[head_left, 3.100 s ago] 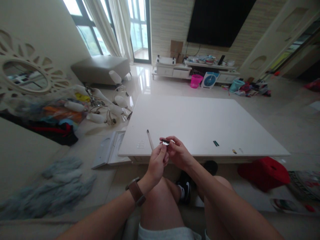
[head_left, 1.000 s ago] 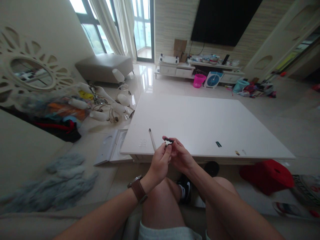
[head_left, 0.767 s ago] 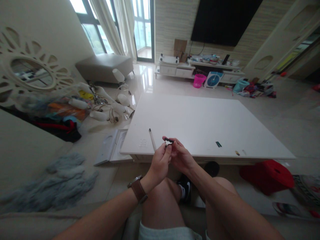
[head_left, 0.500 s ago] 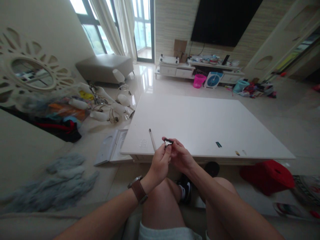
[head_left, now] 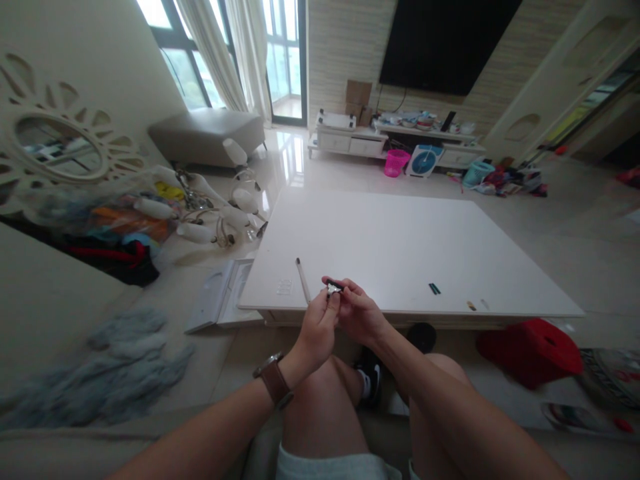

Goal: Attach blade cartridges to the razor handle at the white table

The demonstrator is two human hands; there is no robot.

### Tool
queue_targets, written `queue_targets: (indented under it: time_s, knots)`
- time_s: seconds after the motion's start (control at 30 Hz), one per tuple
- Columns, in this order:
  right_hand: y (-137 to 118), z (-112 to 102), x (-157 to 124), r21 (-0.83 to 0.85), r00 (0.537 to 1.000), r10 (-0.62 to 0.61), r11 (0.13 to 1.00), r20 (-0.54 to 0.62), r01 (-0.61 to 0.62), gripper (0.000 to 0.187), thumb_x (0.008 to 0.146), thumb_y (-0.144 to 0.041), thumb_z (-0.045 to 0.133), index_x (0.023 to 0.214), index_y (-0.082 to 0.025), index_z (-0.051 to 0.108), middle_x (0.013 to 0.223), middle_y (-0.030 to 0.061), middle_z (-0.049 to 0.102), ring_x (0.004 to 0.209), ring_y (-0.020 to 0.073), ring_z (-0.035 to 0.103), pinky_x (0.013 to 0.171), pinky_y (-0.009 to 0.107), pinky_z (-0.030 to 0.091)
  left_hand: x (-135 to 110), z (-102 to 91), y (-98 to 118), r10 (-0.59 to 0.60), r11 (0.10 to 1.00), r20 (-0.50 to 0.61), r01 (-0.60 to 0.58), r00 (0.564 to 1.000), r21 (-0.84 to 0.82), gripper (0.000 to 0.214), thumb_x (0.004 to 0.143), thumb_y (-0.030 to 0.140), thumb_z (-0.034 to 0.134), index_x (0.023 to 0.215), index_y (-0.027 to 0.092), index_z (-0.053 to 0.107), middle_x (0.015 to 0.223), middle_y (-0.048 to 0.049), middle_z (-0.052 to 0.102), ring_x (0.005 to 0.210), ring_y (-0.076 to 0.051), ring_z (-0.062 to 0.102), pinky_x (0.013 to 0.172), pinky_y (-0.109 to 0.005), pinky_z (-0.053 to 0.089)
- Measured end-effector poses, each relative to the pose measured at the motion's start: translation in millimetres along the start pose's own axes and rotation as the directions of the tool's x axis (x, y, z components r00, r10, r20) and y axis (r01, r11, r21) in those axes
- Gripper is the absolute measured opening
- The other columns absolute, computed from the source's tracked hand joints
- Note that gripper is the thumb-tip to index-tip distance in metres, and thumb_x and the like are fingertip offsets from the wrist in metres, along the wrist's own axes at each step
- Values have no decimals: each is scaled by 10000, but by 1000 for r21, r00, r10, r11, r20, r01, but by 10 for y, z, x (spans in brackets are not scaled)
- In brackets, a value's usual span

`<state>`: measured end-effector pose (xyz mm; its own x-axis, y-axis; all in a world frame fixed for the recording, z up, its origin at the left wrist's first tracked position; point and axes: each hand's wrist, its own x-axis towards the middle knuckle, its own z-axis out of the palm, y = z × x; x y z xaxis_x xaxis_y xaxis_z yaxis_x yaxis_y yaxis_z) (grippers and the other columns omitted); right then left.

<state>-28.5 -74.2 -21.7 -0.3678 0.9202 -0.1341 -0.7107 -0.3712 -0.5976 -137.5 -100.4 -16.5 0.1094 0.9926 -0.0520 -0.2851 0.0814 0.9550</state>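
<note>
Both my hands meet over the near edge of the white table (head_left: 380, 247). A small black and silver object (head_left: 334, 288) is pinched between them; its kind is too small to make out. My left hand (head_left: 320, 323), below a wrist watch with a brown strap (head_left: 274, 381), grips it with thumb and fingers. My right hand (head_left: 361, 312) is closed at the object's right side, its fingertips on it. Just left of the hands lies a slim pen-like stick (head_left: 303, 280) with a dark tip. Beside that is a small clear sheet (head_left: 284, 287) with squares.
Two dark green strips (head_left: 435, 289) and a small brown and black piece (head_left: 471, 305) lie on the table's right part. An open white box (head_left: 215, 297) stands left of the table. A red stool cover (head_left: 533, 353) is at right. A chandelier (head_left: 220, 213) lies on the floor.
The view has shifted slightly. Both hands keep hold of the small object, with only a slight movement of the fingers.
</note>
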Motion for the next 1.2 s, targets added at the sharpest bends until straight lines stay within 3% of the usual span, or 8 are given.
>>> queue_targets:
  time_s: [0.3,0.47,0.63,0.73,1.0,1.2]
  knots:
    - [-58,-21,-29,-41,999,-15,999,42,17,223,630,-187,872,743,-219,682,1046,0,752,904,143,674,820,260,541,-49,2,25,30,999,0,-30,1000,31,461,860,633,603,837,174,569,618,26,436,564,-123,376,486,-239,267]
    - [-73,-37,-35,-77,998,-28,996,56,32,234,621,-200,893,739,-211,691,1036,6,753,913,132,675,837,245,526,-72,-5,6,28,997,37,-31,999,66,496,885,655,550,818,164,531,603,46,394,518,-93,310,462,-227,239]
    - [-134,-37,-54,-142,998,-40,989,57,48,243,610,-206,903,732,-196,693,1016,29,755,906,137,678,822,239,522,-58,8,40,-19,999,134,23,991,-28,481,883,642,564,831,167,510,576,77,312,463,-68,233,422,-211,182]
    - [-136,-33,-76,-89,999,1,996,54,3,278,603,-233,908,775,-208,692,1041,11,748,842,122,678,773,222,533,-37,11,60,-19,999,166,26,986,-39,471,879,618,589,771,172,482,562,78,306,456,-60,236,424,-207,184]
    - [-73,-18,-46,-8,996,37,999,82,-36,516,605,-242,904,1050,-255,644,1073,-12,724,805,103,666,731,197,538,-40,-2,62,-31,999,118,33,992,-15,497,853,638,613,758,166,493,551,73,340,449,-55,252,423,-207,181]
    - [-176,-42,-61,-89,997,22,996,74,-16,492,580,-217,917,1011,-238,679,1007,-2,734,832,115,667,733,186,531,-32,11,72,-60,993,195,78,979,-83,497,846,640,620,798,162,491,571,86,306,445,-43,217,408,-188,170]
